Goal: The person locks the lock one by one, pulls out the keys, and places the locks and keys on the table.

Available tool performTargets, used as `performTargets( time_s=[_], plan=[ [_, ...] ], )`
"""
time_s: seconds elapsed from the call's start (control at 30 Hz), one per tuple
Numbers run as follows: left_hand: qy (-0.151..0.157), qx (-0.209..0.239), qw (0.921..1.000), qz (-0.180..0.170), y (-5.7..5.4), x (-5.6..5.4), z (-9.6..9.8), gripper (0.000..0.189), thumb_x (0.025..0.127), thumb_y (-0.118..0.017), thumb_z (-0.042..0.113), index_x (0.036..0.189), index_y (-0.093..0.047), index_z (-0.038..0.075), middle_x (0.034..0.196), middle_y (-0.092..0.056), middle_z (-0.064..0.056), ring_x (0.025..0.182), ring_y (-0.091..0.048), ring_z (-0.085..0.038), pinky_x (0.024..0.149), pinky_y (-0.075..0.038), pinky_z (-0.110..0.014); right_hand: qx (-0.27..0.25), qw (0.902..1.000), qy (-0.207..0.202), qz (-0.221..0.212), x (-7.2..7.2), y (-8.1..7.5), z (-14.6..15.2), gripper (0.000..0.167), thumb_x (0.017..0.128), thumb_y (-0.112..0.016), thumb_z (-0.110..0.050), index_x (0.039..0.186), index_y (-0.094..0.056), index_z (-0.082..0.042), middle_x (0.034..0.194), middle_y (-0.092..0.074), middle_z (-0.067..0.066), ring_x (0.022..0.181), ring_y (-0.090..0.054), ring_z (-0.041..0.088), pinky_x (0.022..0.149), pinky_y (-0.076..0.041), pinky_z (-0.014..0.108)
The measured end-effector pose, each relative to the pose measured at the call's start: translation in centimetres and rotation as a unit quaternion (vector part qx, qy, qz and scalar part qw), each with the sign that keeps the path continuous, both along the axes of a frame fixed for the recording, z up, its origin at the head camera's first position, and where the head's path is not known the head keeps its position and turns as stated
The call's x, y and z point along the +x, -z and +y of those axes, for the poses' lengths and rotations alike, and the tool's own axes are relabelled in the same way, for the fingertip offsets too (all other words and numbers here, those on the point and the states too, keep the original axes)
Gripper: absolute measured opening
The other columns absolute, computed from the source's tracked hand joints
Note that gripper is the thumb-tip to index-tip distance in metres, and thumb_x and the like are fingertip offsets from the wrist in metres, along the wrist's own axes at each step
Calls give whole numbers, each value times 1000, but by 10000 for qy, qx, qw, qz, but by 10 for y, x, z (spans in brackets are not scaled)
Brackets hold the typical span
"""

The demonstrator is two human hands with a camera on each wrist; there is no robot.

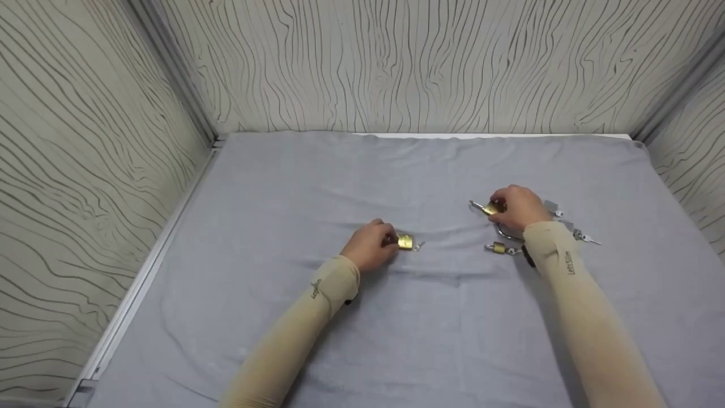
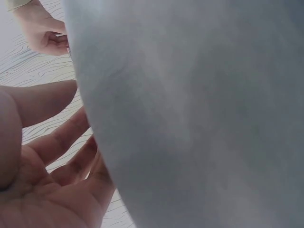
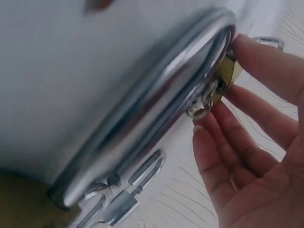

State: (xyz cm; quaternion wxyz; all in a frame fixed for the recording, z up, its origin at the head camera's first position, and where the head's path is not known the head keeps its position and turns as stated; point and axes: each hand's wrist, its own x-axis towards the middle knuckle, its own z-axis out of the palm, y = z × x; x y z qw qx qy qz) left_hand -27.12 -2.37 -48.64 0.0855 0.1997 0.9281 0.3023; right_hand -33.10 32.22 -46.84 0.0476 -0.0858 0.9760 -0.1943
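My right hand (image 1: pixel 518 207) pinches a small brass padlock (image 1: pixel 493 209) by its body, the shackle pointing left. In the right wrist view the thumb and fingers flank that brass body (image 3: pixel 226 78), and keys (image 3: pixel 202 107) dangle from it. My left hand (image 1: pixel 369 246) is at another brass padlock (image 1: pixel 405 242) lying on the cloth, fingertips overlapping its left end and shackle. Keys (image 1: pixel 419 246) lie at this padlock's right end. In the left wrist view, cloth hides the left fingertips (image 2: pixel 90 123); I cannot tell whether they grip.
Below the right hand lie a smaller brass padlock (image 1: pixel 498 247) with keys and a large steel shackle (image 1: pixel 508 232). Grey padlocks (image 1: pixel 551 208) with keys (image 1: pixel 589 239) sit partly behind the right wrist. Wrinkled grey cloth (image 1: pixel 272 192) covers the table; patterned panels (image 1: pixel 396 68) surround it.
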Motion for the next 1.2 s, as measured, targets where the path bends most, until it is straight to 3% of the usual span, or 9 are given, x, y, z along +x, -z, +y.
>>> performTargets(
  time_s=[0.4,0.5,0.63,0.83,0.97,1.07,1.2],
  plan=[
    [12,33,10000,-24,-1,0,0,16,100,-70,19,110,-73,7,108,-66,-7,97,-65,-20,89,-55,-35,102,9998,75,182,5,1,-7,35,93,-74,-9,121,-66,12,114,-68,31,108,-63,48,101,-46,63],
    [46,80,10000,12,-1,-1,0,15,100,-70,18,110,-72,7,108,-66,-8,98,-66,-20,90,-55,-36,31,9989,-53,458,10,-5,-16,35,95,-72,-8,122,-65,13,115,-66,33,109,-62,49,101,-47,63],
    [-54,78,9999,138,-2,0,-2,17,101,-69,19,112,-71,7,109,-69,-9,100,-67,-23,91,-56,-38,-195,9932,-515,1026,20,-15,-37,38,95,-72,-7,127,-63,12,115,-64,30,107,-64,46,98,-50,60],
    [-261,136,9991,312,-7,2,-2,27,101,-69,19,125,-66,7,115,-72,-9,105,-69,-25,94,-56,-41,-399,9652,-1548,2070,44,-18,-72,44,91,-79,-6,129,-64,7,112,-66,21,97,-70,36,87,-59,50],
    [-46,449,9977,507,-10,3,0,35,102,-68,20,135,-61,10,117,-73,-7,102,-71,-22,90,-58,-37,-393,9381,-2132,2702,55,-18,-90,46,87,-83,-4,128,-66,5,110,-66,16,91,-72,30,78,-61,43],
    [247,637,9926,1006,-11,5,2,38,103,-68,22,138,-59,13,116,-72,-5,93,-71,-17,82,-59,-31,-316,9226,-2434,2978,60,-20,-100,49,85,-85,-4,129,-66,3,110,-65,15,90,-73,27,76,-62,40],
    [544,968,9777,1781,-11,8,2,26,103,-68,22,127,-66,13,111,-73,-2,86,-69,-12,77,-58,-25,-270,9151,-2616,3055,64,-21,-109,49,84,-86,-4,129,-67,1,111,-65,12,90,-73,25,76,-62,38]
  ],
)
